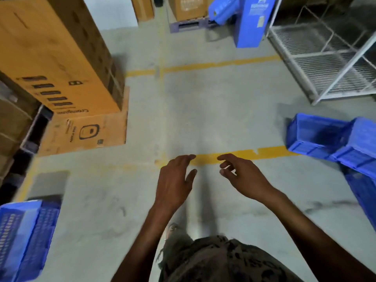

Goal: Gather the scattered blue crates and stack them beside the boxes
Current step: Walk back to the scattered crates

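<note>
Both my hands hover over the bare concrete floor and hold nothing. My left hand (175, 180) has straight, relaxed fingers. My right hand (242, 176) is beside it with loosely bent fingers. A blue crate (26, 239) stands at the lower left, below the cardboard boxes (61, 64). To the right, several blue crates (333, 139) lie tipped and overlapping on the floor. Far ahead, another blue crate (221, 9) leans against a pallet, next to a tall blue box (252, 23).
Stacked cardboard boxes fill the left side. A white wire rack (329, 58) stands at the upper right. More cartons (187, 7) sit on a pallet at the back. Yellow floor lines (254, 153) cross the concrete between them.
</note>
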The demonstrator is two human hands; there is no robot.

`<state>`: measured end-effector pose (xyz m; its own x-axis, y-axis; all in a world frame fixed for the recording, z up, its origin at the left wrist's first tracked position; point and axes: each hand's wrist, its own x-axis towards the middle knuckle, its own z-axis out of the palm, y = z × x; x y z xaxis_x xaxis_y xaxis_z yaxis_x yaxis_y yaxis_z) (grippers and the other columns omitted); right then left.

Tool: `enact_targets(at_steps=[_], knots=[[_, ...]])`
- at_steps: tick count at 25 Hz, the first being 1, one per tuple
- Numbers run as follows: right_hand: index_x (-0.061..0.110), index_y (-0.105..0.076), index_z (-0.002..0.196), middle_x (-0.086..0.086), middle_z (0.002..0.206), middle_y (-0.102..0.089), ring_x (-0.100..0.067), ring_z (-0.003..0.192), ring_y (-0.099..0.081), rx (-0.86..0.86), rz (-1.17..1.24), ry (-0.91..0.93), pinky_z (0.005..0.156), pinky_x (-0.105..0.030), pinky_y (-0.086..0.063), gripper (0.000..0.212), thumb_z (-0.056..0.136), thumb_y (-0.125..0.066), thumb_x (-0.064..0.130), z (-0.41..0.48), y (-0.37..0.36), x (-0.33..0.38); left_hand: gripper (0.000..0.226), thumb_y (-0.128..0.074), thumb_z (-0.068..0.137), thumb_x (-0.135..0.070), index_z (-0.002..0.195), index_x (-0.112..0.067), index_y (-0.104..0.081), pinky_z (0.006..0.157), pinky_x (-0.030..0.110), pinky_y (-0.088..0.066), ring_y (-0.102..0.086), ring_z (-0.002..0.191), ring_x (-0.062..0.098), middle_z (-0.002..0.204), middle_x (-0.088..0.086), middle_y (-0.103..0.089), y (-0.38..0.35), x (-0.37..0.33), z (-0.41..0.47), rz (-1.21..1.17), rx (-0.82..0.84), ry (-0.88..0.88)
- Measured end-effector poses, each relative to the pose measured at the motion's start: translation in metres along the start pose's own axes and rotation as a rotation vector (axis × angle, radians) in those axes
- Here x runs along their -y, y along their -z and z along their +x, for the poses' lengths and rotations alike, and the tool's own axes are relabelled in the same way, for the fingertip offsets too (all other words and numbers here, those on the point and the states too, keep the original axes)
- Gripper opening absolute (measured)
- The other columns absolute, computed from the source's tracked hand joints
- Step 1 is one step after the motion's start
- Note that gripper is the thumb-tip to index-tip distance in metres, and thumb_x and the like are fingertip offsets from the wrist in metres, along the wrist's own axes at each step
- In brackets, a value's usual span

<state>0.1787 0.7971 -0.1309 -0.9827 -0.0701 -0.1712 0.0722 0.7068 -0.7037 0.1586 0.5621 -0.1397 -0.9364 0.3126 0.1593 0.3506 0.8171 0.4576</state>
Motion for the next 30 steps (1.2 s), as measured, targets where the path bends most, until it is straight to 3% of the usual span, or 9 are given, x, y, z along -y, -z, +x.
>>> enact_targets(at_steps=[3,8,14,19,24,30], knots=[[0.041,-0.058,0.12,0.022,0.101,-0.067,0.004,0.089,-0.063,-0.09,0.056,-0.111,0.081,-0.031,-0.054,0.028,0.095,-0.063,0.032,0.002,0.052,-0.06,0.044,-0.066,0.094,-0.032,0.137,-0.03,-0.058,0.088,0.026,-0.043,-0.062,0.116,0.015,0.134,-0.012,-0.063,-0.042,-0.058,0.064,-0.012,0.095,-0.125],[0.037,-0.063,0.117,0.018,0.101,-0.068,0.0,0.089,-0.064,-0.211,0.128,-0.288,0.086,-0.033,-0.055,0.024,0.094,-0.064,0.03,0.025,0.134,-0.155,0.045,-0.064,0.094,-0.032,0.138,-0.032,-0.054,0.088,0.037,-0.052,-0.062,0.115,0.017,0.133,-0.011,-0.062,-0.126,-0.14,0.178,-0.088,0.236,-0.302],[0.035,-0.065,0.116,0.02,0.098,-0.067,0.005,0.088,-0.063,-0.42,0.193,-0.537,0.084,-0.027,-0.054,0.023,0.094,-0.065,0.027,0.034,0.25,-0.265,0.05,-0.041,0.092,-0.047,0.138,-0.031,-0.055,0.093,0.044,-0.053,-0.063,0.116,0.018,0.135,-0.01,-0.061,-0.234,-0.266,0.31,-0.187,0.492,-0.533],[0.035,-0.066,0.113,0.017,0.096,-0.07,0.002,0.087,-0.066,-0.617,0.293,-0.73,0.081,-0.022,-0.052,0.022,0.093,-0.067,0.026,0.016,0.33,-0.357,0.042,-0.06,0.093,-0.034,0.136,-0.03,-0.058,0.093,0.04,-0.054,-0.063,0.115,0.015,0.133,-0.011,-0.062,-0.312,-0.379,0.385,-0.236,0.654,-0.696],[0.037,-0.065,0.109,0.018,0.095,-0.071,0.005,0.086,-0.065,-0.657,0.367,-0.84,0.073,-0.012,-0.047,0.02,0.093,-0.068,0.026,0.01,0.404,-0.492,0.04,-0.065,0.094,-0.029,0.134,-0.03,-0.061,0.103,0.03,-0.049,-0.061,0.119,0.005,0.132,-0.016,-0.062,-0.427,-0.485,0.431,-0.304,0.779,-0.718],[0.028,-0.067,0.105,0.015,0.087,-0.069,0.012,0.072,-0.061,-0.666,0.527,-1.054,0.064,-0.003,-0.041,0.016,0.091,-0.067,0.021,0.02,0.458,-0.684,0.037,-0.067,0.095,-0.025,0.131,-0.031,-0.061,0.095,0.019,-0.047,-0.063,0.112,0.004,0.13,-0.02,-0.061,-0.579,-0.595,0.471,-0.339,0.992,-0.449]])
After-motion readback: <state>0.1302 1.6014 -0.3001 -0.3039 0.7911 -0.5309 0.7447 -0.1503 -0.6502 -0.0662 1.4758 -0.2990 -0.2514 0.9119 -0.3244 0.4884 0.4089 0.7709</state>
